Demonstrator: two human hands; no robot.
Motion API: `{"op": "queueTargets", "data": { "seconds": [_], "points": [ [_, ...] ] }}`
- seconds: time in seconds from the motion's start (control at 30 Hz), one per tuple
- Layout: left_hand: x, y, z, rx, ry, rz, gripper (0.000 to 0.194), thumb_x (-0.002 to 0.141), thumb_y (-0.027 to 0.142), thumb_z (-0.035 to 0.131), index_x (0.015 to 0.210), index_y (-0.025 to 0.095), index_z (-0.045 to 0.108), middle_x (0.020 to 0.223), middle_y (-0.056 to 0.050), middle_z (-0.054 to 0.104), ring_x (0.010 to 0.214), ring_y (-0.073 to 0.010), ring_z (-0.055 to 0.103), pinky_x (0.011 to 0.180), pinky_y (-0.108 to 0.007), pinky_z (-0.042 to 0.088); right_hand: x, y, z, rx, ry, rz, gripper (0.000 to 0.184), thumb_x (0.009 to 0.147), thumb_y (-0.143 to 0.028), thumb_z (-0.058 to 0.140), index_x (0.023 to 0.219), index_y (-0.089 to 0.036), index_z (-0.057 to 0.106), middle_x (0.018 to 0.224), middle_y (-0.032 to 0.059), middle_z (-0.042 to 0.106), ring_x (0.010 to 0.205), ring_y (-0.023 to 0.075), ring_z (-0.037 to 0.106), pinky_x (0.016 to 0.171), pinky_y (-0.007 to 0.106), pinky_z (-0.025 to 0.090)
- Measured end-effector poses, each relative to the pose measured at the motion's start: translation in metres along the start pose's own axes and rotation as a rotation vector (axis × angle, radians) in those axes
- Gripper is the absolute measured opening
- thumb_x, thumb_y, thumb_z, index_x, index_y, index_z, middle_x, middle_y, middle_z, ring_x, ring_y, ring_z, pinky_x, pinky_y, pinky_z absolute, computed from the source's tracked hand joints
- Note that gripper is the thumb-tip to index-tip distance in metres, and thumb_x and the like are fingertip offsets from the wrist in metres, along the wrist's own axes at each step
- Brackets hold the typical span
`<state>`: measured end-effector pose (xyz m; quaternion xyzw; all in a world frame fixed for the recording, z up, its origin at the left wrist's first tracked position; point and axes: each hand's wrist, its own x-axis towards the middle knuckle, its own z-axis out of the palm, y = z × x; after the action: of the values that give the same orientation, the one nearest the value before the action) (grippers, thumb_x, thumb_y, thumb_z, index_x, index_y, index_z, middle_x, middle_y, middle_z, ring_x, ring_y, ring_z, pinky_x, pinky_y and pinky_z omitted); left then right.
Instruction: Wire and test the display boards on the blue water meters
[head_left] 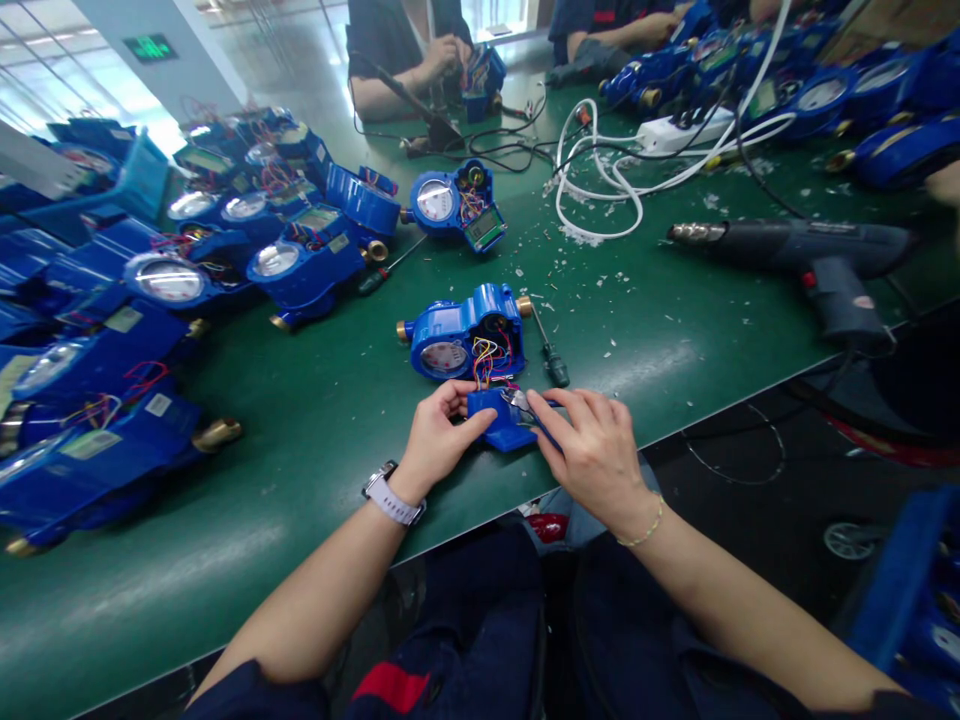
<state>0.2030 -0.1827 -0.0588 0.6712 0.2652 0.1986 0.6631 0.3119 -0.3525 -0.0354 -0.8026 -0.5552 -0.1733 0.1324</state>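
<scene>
A blue water meter [444, 350] with brass ends lies in front of me, its side box open and coloured wires [487, 355] coming out. The wires run to a blue plastic cover [504, 428] near the table edge. My left hand [442, 435] grips the left side of this cover, thumb on top. My right hand [596, 445] is closed over its right side, around a small tool with a metal tip [517, 402] and a dark handle. The tool's exact kind is unclear. A screwdriver [553, 362] lies just right of the meter.
Many blue meters [165, 280] crowd the left side; another meter [450, 205] lies farther back. To the right is a heat gun [802, 250]. A white power strip [682, 132] with looped cables lies behind. Across the table, a person's hands [448, 58] work on a meter.
</scene>
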Motion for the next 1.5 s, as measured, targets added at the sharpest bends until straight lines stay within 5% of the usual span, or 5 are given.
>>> {"op": "queueTargets", "data": {
  "seconds": [0.53,1.1,1.5],
  "points": [
    [0.002,0.0,-0.006,0.02,-0.033,0.014,0.042,0.07,0.035,0.079,0.104,0.013,0.067,0.089,-0.007,0.073,0.077,-0.0165,0.065,0.075,-0.029,0.052,0.005,0.004,-0.012,-0.003,-0.085,-0.024,0.035,0.092,-0.026,0.062,0.126,-0.021,0.062,0.112,0.0058,0.066,0.099,0.0249,0.054,0.079,0.037,0.034],
    [0.008,0.012,-0.025,-0.069,-0.143,-0.043,0.041,0.068,0.033,0.081,0.102,0.012,0.071,0.096,-0.008,0.076,0.084,-0.0181,0.07,0.081,-0.03,0.055,0.051,0.035,-0.037,-0.194,-0.06,-0.525,0.025,0.094,-0.021,0.058,0.118,-0.023,0.065,0.11,0.0056,0.068,0.101,0.0238,0.051,0.082,0.038,0.029],
    [0.008,0.014,-0.031,-0.008,-0.185,0.009,0.041,0.073,0.035,0.078,0.107,0.013,0.071,0.104,-0.01,0.076,0.087,-0.0206,0.07,0.081,-0.032,0.055,0.064,0.043,-0.034,-0.148,-0.147,-0.581,0.024,0.096,-0.022,0.056,0.118,-0.022,0.065,0.102,0.0063,0.069,0.09,0.0227,0.054,0.069,0.035,0.027]
  ]
}}
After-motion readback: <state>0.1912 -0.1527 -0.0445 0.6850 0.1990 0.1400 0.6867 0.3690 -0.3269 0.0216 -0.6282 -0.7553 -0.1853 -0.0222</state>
